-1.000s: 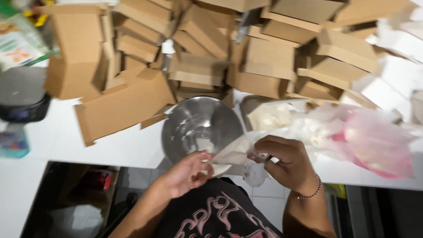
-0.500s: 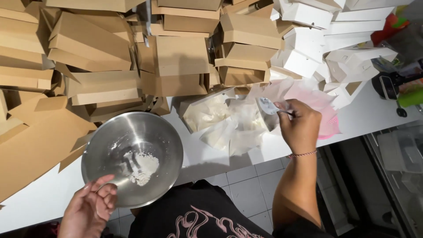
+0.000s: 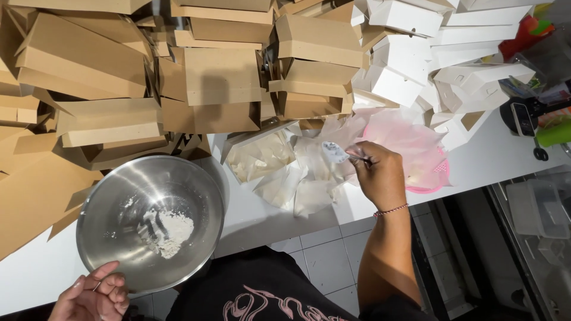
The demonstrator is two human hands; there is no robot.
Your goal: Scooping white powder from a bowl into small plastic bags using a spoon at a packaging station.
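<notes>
Ahead of you, brown boxes [image 3: 220, 77] are stacked across the back of the white counter [image 3: 505, 154], with white boxes [image 3: 416, 65] piled to their right. A black device [image 3: 518, 116] sits at the far right, beside something green [image 3: 553, 134].

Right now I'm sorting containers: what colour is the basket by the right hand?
Pink, under clear plastic; the basket shows in the head view.
</notes>
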